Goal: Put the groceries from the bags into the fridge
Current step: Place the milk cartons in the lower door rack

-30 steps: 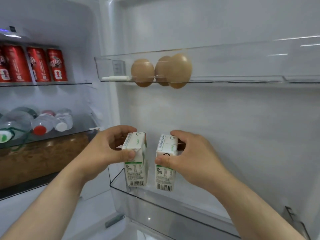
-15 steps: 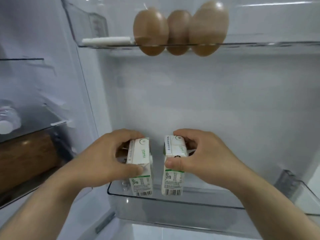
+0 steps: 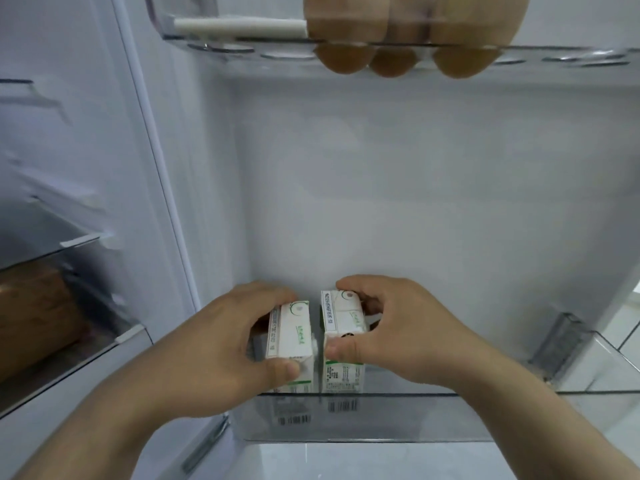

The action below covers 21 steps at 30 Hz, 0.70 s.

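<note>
Head view: both hands reach into the open fridge door, each holding a small white-and-green drink box. The left hand (image 3: pixel 221 344) curls round the left carton (image 3: pixel 294 330), thumb on the near face and fingers over the far side. The right hand (image 3: pixel 398 327) grips the right carton (image 3: pixel 341 315) the same way. The cartons stand upright, just beside each other with a narrow gap between them, inside the clear door bin (image 3: pixel 450 396). Their barcodes show through its front wall. Whether their bases touch the bin floor cannot be told.

Gripping near the tops probably lets the hands clear the bin's rim while the boxes go down straight. Setting them side by side at the bin's left end leaves the rest of the bin free for more groceries. Above, brown eggs (image 3: pixel 346 26) sit in the upper rack (image 3: pixel 221 46), well apart from the cartons. The next step is likely to let go and draw both hands back without tipping either box.
</note>
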Each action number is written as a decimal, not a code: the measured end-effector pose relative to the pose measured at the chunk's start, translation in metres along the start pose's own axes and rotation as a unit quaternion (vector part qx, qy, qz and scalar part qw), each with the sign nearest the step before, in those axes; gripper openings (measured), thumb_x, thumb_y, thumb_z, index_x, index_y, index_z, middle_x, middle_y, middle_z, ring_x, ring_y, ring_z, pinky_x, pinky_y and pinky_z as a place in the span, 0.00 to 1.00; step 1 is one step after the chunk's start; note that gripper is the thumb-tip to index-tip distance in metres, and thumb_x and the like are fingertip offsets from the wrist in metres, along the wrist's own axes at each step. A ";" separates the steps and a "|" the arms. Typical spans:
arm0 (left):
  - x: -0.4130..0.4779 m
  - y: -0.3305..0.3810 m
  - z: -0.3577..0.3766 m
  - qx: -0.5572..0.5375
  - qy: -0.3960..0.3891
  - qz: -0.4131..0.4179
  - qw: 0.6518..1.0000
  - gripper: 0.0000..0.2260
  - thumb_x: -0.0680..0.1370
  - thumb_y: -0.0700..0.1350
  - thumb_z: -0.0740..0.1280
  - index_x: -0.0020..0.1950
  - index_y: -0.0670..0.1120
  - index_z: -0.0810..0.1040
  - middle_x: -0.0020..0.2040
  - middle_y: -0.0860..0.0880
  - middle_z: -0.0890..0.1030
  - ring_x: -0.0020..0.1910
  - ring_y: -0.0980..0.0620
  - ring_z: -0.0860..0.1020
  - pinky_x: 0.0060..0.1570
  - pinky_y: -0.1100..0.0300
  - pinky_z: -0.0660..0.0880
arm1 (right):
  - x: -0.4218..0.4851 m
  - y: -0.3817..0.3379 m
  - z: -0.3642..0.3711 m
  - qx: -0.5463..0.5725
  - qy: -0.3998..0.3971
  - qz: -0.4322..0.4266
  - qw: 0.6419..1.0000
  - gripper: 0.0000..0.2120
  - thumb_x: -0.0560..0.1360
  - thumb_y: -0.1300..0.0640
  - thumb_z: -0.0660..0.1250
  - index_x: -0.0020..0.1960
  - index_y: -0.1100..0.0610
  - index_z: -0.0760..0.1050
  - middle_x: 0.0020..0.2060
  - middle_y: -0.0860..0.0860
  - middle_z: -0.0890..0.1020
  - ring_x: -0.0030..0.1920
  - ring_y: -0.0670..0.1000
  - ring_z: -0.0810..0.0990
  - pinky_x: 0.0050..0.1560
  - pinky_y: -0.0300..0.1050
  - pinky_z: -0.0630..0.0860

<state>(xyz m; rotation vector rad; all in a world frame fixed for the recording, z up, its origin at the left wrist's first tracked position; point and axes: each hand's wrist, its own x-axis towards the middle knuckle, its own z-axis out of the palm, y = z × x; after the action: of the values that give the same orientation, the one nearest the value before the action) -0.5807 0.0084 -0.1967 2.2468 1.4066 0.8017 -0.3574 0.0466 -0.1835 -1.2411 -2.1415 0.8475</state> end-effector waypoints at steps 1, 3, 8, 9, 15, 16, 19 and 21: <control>-0.001 -0.003 0.002 0.010 0.003 0.005 1.000 0.26 0.64 0.64 0.69 0.61 0.65 0.70 0.54 0.62 0.74 0.58 0.59 0.75 0.57 0.55 0.75 | 0.001 0.001 0.002 -0.008 -0.002 0.003 1.000 0.20 0.60 0.47 0.79 0.47 0.52 0.78 0.42 0.47 0.83 0.45 0.49 0.82 0.50 0.55 0.80; -0.003 -0.006 0.004 0.025 0.015 0.014 0.999 0.25 0.66 0.63 0.68 0.62 0.63 0.71 0.55 0.63 0.74 0.58 0.60 0.74 0.56 0.57 0.74 | 0.002 0.003 0.005 -0.028 -0.009 0.010 1.000 0.23 0.58 0.42 0.77 0.48 0.51 0.77 0.43 0.47 0.83 0.46 0.49 0.81 0.50 0.55 0.80; -0.009 -0.006 0.012 0.059 0.045 0.032 0.997 0.23 0.69 0.59 0.69 0.64 0.62 0.72 0.55 0.66 0.74 0.58 0.63 0.73 0.52 0.64 0.72 | 0.001 0.010 0.008 -0.044 -0.025 0.022 0.998 0.20 0.57 0.40 0.76 0.45 0.44 0.75 0.43 0.42 0.82 0.45 0.42 0.81 0.48 0.48 0.80; -0.010 -0.007 0.012 0.055 0.046 0.029 0.997 0.24 0.69 0.59 0.69 0.64 0.61 0.72 0.56 0.66 0.74 0.58 0.63 0.73 0.52 0.65 0.72 | 0.001 0.010 0.009 -0.039 -0.025 0.026 0.999 0.20 0.57 0.40 0.76 0.46 0.43 0.75 0.43 0.41 0.82 0.45 0.41 0.81 0.49 0.47 0.80; -0.014 -0.002 0.014 0.091 0.040 0.018 0.995 0.24 0.68 0.60 0.60 0.64 0.67 0.61 0.62 0.75 0.65 0.60 0.73 0.66 0.56 0.81 0.61 | -0.003 0.012 0.007 -0.033 -0.040 0.043 0.998 0.38 0.63 0.45 0.79 0.70 0.41 0.67 0.59 0.34 0.74 0.58 0.32 0.74 0.59 0.36 0.75; -0.015 -0.002 0.014 0.118 0.035 0.017 0.992 0.24 0.68 0.60 0.59 0.64 0.66 0.61 0.61 0.75 0.66 0.60 0.72 0.67 0.56 0.81 0.61 | -0.005 0.012 0.005 -0.029 -0.052 0.042 0.997 0.38 0.65 0.46 0.79 0.70 0.41 0.67 0.59 0.34 0.74 0.59 0.32 0.73 0.59 0.36 0.76; -0.015 0.002 0.009 0.245 0.055 0.048 0.967 0.23 0.70 0.59 0.59 0.64 0.58 0.70 0.55 0.65 0.77 0.51 0.62 0.77 0.50 0.72 0.72 | -0.006 0.013 -0.001 -0.020 -0.087 0.029 0.996 0.26 0.69 0.52 0.76 0.64 0.40 0.71 0.55 0.33 0.77 0.58 0.33 0.75 0.57 0.40 0.78; -0.012 0.007 0.002 0.309 0.050 0.049 0.949 0.21 0.69 0.60 0.59 0.58 0.55 0.75 0.44 0.61 0.80 0.44 0.56 0.78 0.39 0.62 0.78 | -0.006 0.013 -0.001 -0.005 -0.089 0.021 0.996 0.20 0.70 0.56 0.74 0.58 0.41 0.74 0.53 0.34 0.79 0.57 0.35 0.77 0.55 0.43 0.80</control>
<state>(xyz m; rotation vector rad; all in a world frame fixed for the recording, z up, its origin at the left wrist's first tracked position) -0.5780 -0.0053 -0.1973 2.7856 1.7967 0.5553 -0.3464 0.0466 -0.1933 -1.2617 -2.2669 1.0000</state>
